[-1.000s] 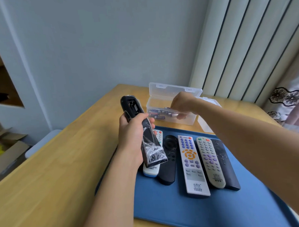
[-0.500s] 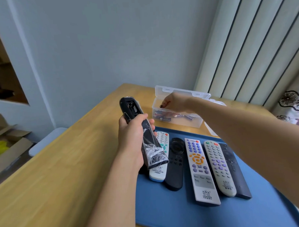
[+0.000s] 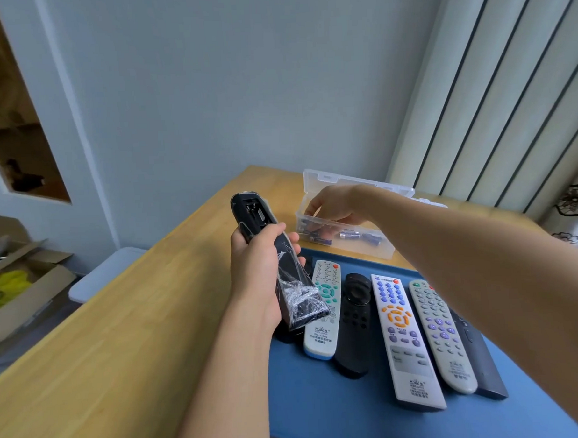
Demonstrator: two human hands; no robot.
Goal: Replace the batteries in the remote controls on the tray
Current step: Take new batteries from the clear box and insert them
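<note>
The left hand [image 3: 259,256] keeps its grip on the black remote [image 3: 273,262], raised above the blue tray's [image 3: 322,416] left edge with its battery bay bare. Beyond the tray, the right hand [image 3: 333,205], hovering at the rim half a second ago, has dipped into the clear plastic box [image 3: 365,247] of batteries [image 3: 318,239]. Its fingers curl among them, likely picking one; whether one is pinched I cannot tell.

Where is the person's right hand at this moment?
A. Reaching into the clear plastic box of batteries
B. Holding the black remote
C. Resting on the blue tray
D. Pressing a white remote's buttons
A: the right hand dips into the clear plastic box, while the left hand holds the black remote.
</note>
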